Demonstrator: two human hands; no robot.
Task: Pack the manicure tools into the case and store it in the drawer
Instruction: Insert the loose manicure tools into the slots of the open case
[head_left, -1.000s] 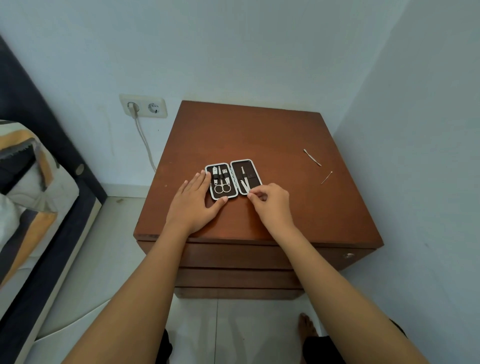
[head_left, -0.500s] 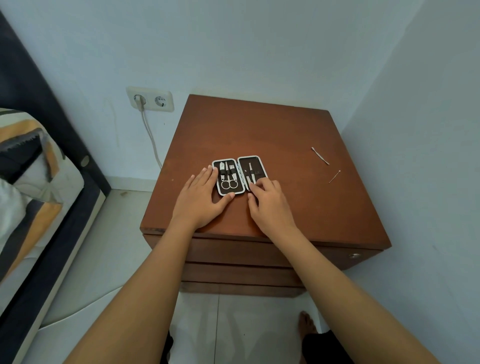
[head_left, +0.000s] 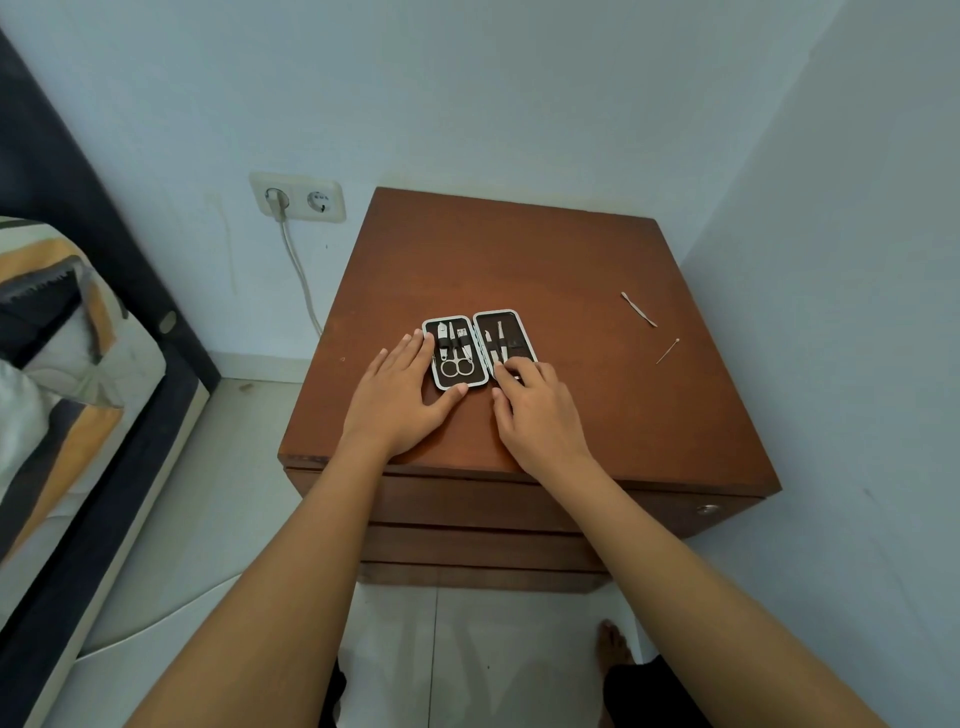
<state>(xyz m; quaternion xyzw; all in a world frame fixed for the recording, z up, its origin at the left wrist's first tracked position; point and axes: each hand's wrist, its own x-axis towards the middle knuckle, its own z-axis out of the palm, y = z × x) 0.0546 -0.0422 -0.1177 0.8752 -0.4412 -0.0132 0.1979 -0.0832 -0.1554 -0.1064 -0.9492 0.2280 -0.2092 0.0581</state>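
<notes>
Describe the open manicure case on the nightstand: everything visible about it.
The small dark manicure case with a pale rim lies opened flat, two rounded halves side by side, near the front of the brown wooden nightstand. The left half holds scissors and other metal tools under dark straps; the right half holds a few slim tools. The left hand rests flat against its left edge, thumb at the near corner; the right hand has fingertips on the right half's near end.

Pale blue walls (head_left: 519, 93) meet in a corner. Double wall socket (head_left: 297, 197), one cable plugged. Brown wooden nightstand (head_left: 498, 260). Light tiled floor (head_left: 234, 499). Dark-framed bed (head_left: 104, 332) at left.
</notes>
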